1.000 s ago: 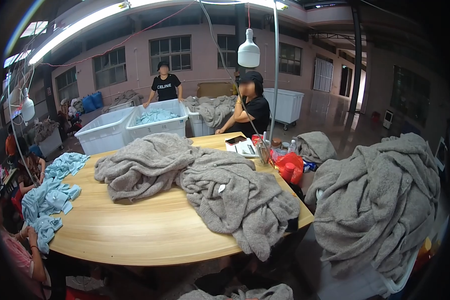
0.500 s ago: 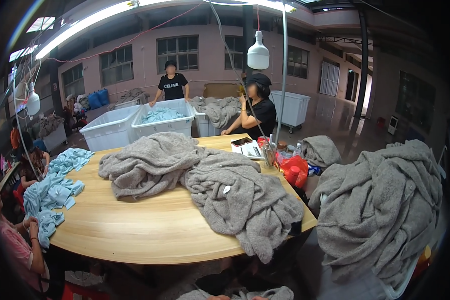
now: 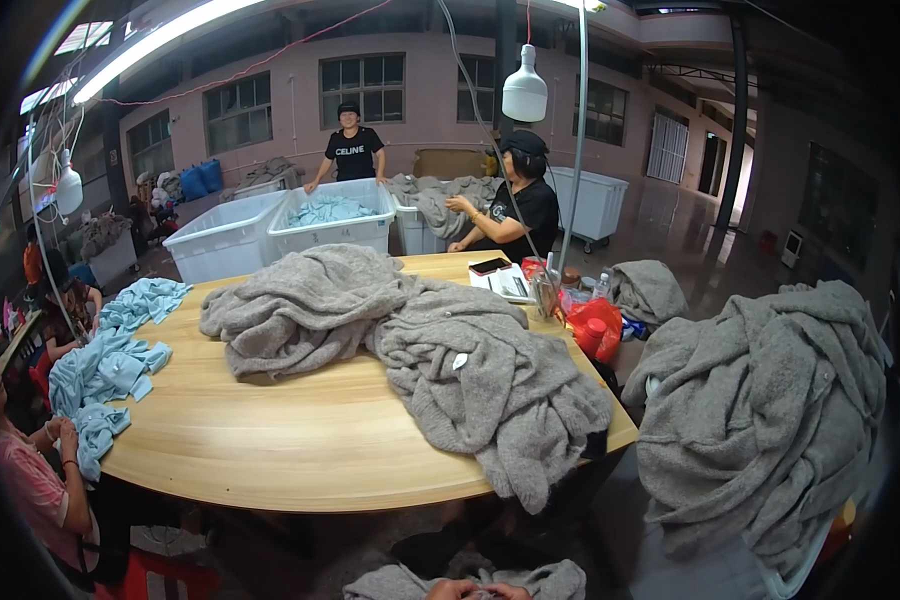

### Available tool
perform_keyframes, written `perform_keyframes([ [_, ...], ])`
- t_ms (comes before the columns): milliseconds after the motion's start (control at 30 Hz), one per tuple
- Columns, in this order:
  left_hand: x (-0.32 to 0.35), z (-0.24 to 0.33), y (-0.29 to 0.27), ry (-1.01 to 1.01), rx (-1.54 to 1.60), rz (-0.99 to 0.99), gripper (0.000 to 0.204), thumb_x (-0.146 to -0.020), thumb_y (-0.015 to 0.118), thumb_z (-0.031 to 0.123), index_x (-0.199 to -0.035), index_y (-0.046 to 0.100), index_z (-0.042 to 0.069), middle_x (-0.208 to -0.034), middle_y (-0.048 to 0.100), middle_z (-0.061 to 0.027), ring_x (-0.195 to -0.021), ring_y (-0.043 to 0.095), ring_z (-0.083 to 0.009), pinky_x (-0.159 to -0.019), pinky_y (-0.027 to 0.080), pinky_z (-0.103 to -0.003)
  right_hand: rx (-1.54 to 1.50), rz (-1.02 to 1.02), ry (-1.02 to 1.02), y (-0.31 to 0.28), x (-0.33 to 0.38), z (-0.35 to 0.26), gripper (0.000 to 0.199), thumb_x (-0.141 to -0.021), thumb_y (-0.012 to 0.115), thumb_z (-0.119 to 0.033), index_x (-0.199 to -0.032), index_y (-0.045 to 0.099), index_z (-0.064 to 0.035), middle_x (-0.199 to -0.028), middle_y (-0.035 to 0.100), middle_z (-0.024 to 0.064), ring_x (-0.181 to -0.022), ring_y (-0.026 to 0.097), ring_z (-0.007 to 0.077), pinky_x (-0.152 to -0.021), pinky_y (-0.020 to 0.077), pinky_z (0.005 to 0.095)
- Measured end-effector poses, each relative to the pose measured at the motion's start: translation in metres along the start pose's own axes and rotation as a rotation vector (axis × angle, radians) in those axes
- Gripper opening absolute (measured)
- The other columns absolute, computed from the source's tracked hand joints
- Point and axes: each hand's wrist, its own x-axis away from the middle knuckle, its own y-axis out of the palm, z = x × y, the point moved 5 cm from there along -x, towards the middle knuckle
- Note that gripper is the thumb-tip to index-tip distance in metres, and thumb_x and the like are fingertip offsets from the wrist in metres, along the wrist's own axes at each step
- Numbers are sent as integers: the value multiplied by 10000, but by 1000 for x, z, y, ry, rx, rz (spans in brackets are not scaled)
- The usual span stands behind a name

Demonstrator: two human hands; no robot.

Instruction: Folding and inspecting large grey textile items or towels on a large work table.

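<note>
At the lower edge, a grey knitted garment [image 3: 395, 583] lies across my lap. My left hand [image 3: 451, 590] is closed on its edge, fingers bent inward. Close beside it my right hand [image 3: 508, 592] pinches the same knit. Only the upper parts of both hands show; the fingertips are partly cut off by the frame. Beyond them, on the wooden table [image 3: 300, 440], rests a heap of similar grey knits [image 3: 470, 370], one sleeve drooping over the near edge. A small white tag [image 3: 460, 361] shows on the heap.
A tall grey knit pile [image 3: 760, 410] fills a bin at right. Light-blue garments [image 3: 110, 368] line the table's left side, by a seated person in pink [image 3: 45, 500]. Beyond the table are white bins [image 3: 330, 236] and two people in black. A bulb [image 3: 525, 88] hangs overhead.
My hands show more fully above the lower edge. The seated person in black has lowered a hand from the face and turned toward the standing person, whose head is raised. The view shifted slightly.
</note>
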Motion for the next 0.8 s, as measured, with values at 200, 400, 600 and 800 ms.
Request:
perform_keyframes([
  [200,-1,-6,2,70,-34,50,206,-713,554,197,-647,557,3,-549,533,-131,-456,469,-149,-437,390,-324,-240,-103,39,5,-2,42,121,-794,495,-60,-898,549,-29,-729,553,28,-600,524,113,-496,455,222],
  [400,4,10,-2,33,9,-14,226,-700,579,204,-612,532,1,-512,483,-133,-450,435,-135,-420,370,-315,-293,55,80,6,-2,39,77,-793,506,-86,-771,549,-26,-662,534,25,-566,507,92,-475,427,218],
  [600,7,-13,11,-168,287,-147,206,-694,592,150,-574,495,13,-494,486,-69,-438,456,-162,-389,355,-312,31,85,-95,9,0,21,90,-780,470,-49,-738,541,-15,-664,538,47,-601,509,99,-497,414,248],
  [800,10,-38,24,-226,376,-183,162,-732,555,116,-602,514,29,-502,477,-18,-436,458,-127,-373,348,-271,151,107,-240,10,-2,24,69,-770,489,-53,-736,543,-27,-689,535,55,-612,511,123,-518,416,266],
])
